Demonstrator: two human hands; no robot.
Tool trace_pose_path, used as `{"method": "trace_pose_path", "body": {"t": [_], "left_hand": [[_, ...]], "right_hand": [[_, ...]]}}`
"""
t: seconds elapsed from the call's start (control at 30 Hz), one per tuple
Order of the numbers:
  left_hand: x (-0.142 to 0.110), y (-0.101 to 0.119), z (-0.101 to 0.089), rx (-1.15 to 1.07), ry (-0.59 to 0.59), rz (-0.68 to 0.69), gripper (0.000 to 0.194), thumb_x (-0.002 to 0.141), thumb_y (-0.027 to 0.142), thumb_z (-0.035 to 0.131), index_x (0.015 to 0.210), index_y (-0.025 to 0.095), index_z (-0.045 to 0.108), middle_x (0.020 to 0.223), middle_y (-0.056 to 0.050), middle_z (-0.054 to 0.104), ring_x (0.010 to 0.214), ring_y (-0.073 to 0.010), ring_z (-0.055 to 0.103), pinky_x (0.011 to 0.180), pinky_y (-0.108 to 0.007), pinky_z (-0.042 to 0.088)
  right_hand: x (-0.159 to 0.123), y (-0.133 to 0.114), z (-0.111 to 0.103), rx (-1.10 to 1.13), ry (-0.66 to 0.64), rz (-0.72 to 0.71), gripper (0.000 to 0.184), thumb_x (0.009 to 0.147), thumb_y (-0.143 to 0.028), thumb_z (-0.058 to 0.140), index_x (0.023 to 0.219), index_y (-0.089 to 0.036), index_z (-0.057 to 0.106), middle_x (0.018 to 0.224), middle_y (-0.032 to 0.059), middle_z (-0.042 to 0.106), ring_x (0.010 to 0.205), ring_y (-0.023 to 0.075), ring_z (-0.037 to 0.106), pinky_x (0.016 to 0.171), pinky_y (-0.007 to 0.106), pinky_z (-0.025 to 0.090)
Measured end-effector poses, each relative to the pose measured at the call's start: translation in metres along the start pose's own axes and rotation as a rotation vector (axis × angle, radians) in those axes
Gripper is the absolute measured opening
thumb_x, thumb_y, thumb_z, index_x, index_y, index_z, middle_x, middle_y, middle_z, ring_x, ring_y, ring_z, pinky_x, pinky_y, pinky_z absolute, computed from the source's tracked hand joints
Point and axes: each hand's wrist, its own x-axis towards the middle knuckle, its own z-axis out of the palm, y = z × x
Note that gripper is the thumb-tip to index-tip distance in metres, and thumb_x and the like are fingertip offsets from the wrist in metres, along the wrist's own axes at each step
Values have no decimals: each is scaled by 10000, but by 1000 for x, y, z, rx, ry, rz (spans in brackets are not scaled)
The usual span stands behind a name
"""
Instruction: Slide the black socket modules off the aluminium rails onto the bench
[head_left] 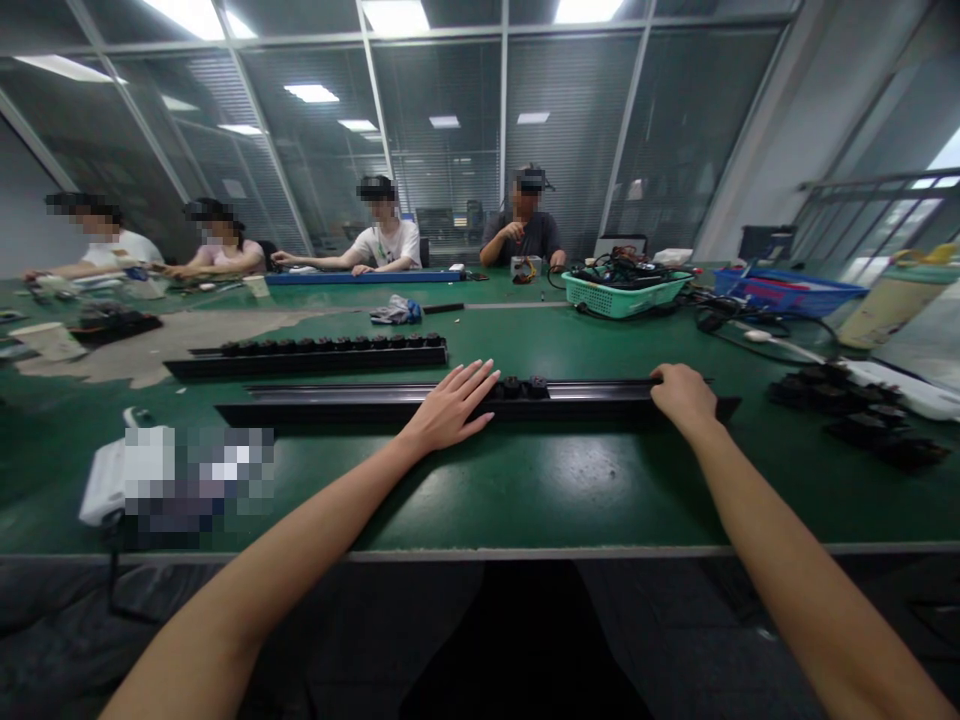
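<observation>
A long black rail [337,398] lies across the green table [525,490] in front of me. My left hand [450,405] rests flat on it, fingers spread, just left of two small black round parts [523,385] seated in the rail. My right hand [681,395] curls over the rail near its right end, gripping it. A second black rail [307,355], filled with a row of several black round parts, lies parallel behind the first.
A pile of loose black parts [855,410] sits to the right. A teal basket [622,292] of cables and a blue tray [787,290] stand further back. A white device [112,480] lies near left. Several people sit along the table's far side.
</observation>
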Motion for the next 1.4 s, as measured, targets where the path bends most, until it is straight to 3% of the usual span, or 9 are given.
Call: {"method": "trace_pose_path", "body": {"t": [0.8, 1.03, 1.4], "left_hand": [[0, -1, 2, 0, 6, 8, 680, 1062, 486, 359, 1631, 122, 278, 1705, -133, 248, 1593, -272, 167, 1300, -467, 187], [-1, -1, 2, -23, 14, 3, 695, 1057, 487, 359, 1658, 174, 206, 1706, -122, 252, 1591, -274, 178, 1291, -491, 207], [0, -2, 2, -21, 6, 2, 687, 1057, 482, 361, 1654, 172, 219, 1706, -120, 255, 1592, -271, 177, 1291, -486, 206]], "right_hand": [[2, 3, 3, -46, 2, 14, 446, 944, -168, 404, 1291, -126, 681, 1337, 212, 605, 1244, 341, 551, 915, 446, 516], [3, 4, 2, -89, 3, 6, 454, 947, -184, 404, 1287, -116, 697, 1295, 209, 634, 1198, 327, 578, 962, 437, 472], [4, 3, 2, -81, -3, 44, 447, 943, -183, 414, 1268, -147, 718, 1310, 193, 640, 1230, 339, 575, 1003, 478, 454]]}}
